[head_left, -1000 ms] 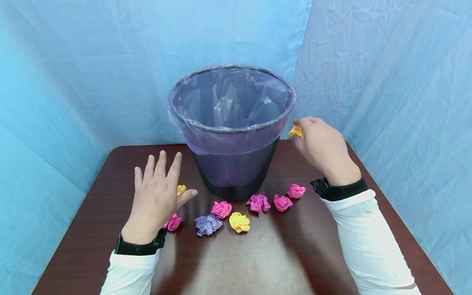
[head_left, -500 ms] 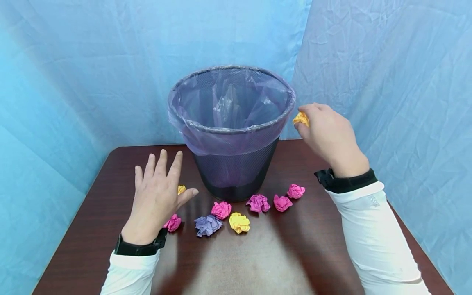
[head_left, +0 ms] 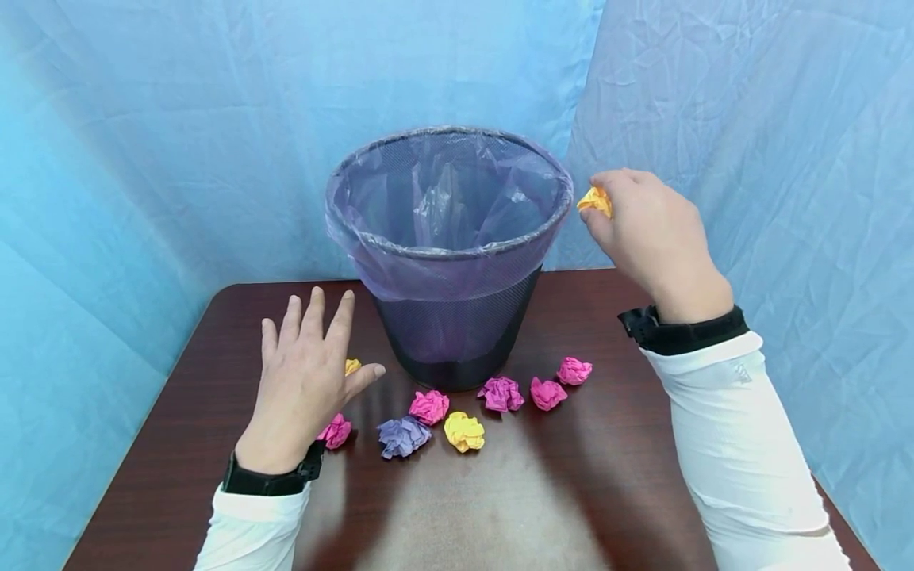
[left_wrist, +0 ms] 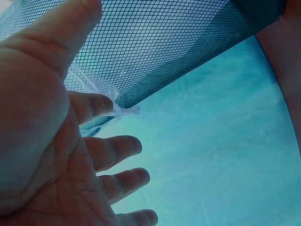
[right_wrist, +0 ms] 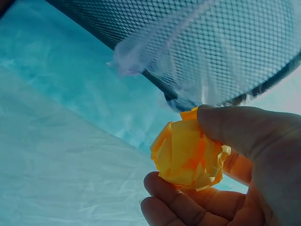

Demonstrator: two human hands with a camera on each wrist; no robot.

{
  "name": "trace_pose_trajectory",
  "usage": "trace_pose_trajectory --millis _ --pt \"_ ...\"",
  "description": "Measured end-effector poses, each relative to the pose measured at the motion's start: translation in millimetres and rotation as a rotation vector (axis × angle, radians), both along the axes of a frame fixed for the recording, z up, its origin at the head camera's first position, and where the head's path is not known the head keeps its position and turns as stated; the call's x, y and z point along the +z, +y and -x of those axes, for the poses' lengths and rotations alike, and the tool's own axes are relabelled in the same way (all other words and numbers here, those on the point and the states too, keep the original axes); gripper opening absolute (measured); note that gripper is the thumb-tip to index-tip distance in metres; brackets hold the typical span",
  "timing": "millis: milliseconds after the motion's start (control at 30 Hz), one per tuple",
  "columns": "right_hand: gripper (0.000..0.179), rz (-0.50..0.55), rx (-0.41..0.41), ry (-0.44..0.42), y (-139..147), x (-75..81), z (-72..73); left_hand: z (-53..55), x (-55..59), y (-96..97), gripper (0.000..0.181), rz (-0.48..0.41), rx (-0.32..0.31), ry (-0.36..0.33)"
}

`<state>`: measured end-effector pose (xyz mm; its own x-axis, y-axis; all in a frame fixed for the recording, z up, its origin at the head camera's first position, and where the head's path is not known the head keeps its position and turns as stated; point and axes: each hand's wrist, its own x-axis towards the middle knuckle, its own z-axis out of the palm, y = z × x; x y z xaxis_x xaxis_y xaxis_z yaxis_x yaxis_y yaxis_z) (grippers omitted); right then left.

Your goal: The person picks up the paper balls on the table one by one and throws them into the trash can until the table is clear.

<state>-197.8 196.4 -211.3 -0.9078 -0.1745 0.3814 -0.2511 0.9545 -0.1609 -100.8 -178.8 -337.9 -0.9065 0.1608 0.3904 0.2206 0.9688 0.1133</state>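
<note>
My right hand point(head_left: 653, 230) pinches a crumpled orange-yellow paper ball point(right_wrist: 188, 153) between thumb and fingers, raised just right of the bin's rim. A black mesh wastebasket point(head_left: 457, 333) with a translucent purple liner point(head_left: 457, 274) folded over its rim stands at the table's back middle. To the left of the bin, my left hand point(head_left: 303, 381) is held palm down with fingers spread, holding nothing. Its thumb side partly hides a yellow paper ball point(head_left: 352, 366), and a magenta ball point(head_left: 336, 431) lies by its wrist. In the left wrist view the mesh wall point(left_wrist: 155, 42) rises beyond the fingers.
In front of the bin lie a purple-blue ball point(head_left: 403, 437), a pink ball point(head_left: 429, 407), a yellow ball point(head_left: 464, 431) and a magenta ball point(head_left: 501, 394). Two pink balls, one nearer point(head_left: 547, 393), lie further right. Blue cloth point(head_left: 214, 143) hangs around the dark wooden table point(head_left: 178, 428).
My right hand has risen with the orange-yellow paper ball, from beside the bin's upper wall to rim height, drifting slightly right. The left hand has stayed almost still.
</note>
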Motion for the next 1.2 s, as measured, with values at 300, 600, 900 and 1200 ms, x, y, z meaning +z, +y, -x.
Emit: trace_pose_trajectory --millis 300,600,900,1200 --pt "0.049 -0.007 0.012 0.042 -5.5 19.5 2.4 -0.5 1.9 1.2 0.105 -0.002 -0.002 0.011" --pt "0.049 -0.011 0.043 0.069 -19.0 32.1 -1.6 0.0 3.1 1.7 0.104 -0.008 -0.006 0.014" --pt "0.049 -0.021 0.092 0.088 -34.4 36.8 -2.6 0.3 7.0 3.8 0.105 -0.007 -0.002 0.009" --pt "0.048 -0.039 0.118 0.053 -47.5 36.8 -4.0 0.1 13.3 8.0 0.106 -0.015 -0.011 0.027"
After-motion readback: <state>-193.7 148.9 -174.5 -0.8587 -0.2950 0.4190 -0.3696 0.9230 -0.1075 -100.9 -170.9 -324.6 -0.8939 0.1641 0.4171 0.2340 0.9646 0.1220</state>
